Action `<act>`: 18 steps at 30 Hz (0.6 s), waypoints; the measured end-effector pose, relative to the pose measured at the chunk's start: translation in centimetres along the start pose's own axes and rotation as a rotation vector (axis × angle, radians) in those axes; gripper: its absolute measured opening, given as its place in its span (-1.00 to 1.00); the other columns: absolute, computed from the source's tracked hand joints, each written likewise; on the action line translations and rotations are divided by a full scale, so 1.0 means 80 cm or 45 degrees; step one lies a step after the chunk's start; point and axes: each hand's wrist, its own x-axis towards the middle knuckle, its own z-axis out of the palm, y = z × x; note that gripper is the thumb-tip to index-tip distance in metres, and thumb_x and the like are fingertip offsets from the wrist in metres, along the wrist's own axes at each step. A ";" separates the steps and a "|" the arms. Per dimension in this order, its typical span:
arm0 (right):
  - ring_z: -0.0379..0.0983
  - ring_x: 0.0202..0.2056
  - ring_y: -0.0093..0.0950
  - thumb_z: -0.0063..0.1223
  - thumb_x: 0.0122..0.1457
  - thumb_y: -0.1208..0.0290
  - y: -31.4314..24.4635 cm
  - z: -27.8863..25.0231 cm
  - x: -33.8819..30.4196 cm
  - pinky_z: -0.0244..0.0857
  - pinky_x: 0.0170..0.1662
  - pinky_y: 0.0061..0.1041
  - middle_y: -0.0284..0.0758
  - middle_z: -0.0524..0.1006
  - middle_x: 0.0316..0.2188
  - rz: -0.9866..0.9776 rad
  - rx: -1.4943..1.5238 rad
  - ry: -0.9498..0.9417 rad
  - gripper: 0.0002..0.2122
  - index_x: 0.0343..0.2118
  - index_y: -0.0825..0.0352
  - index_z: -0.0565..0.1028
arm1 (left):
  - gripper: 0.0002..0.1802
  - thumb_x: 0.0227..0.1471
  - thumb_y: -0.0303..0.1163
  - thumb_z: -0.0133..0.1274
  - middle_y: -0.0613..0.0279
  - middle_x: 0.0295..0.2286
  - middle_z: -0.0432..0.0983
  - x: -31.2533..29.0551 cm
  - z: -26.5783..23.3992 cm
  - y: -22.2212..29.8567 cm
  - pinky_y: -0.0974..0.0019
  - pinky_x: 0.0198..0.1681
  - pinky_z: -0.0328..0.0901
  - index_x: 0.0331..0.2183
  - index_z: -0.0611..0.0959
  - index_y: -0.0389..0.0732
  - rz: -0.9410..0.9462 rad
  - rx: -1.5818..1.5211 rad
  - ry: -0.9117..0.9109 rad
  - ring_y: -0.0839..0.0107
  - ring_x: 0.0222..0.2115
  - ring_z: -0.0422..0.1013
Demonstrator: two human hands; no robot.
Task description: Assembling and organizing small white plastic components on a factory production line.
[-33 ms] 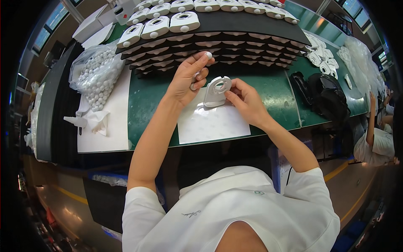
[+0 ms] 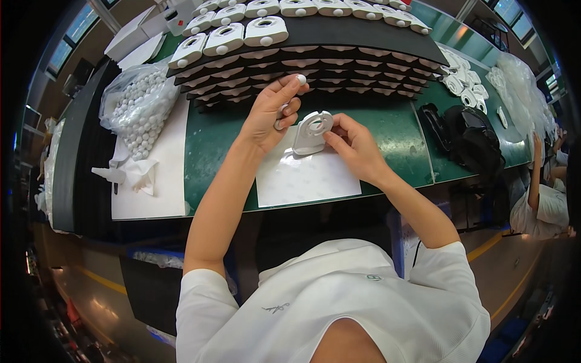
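Left grip (image 2: 269, 118) pinches ball (image 2: 301, 79) | right grip (image 2: 358, 148) holds housing (image 2: 305, 141), ball apart | we judge units (image 2: 266, 33) on board (image 2: 345, 33) done; bagged balls (image 2: 142, 112) remain

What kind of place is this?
Probably a factory workshop! Stacked black sheets carry rows of matching white parts, a clear bag holds lots of white balls, and another person sits off to the right.

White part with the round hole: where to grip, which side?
Probably the ring's right rim, from the right: the white part leans with its ring end up and rightward, leaving that rim outermost for a pinch; the right hand holds it there.
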 end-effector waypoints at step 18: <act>0.38 -0.43 -0.55 -0.06 0.18 0.54 -0.002 0.006 -0.006 0.26 -0.34 -0.61 -0.31 0.47 -0.41 -0.340 -0.478 0.073 -0.89 -0.23 0.36 0.40 | -0.64 0.08 -0.43 0.03 0.18 -0.24 0.46 0.003 -0.007 -0.003 0.70 -0.75 0.00 -0.04 0.45 -0.22 -0.009 -0.086 -0.002 0.71 -0.63 0.10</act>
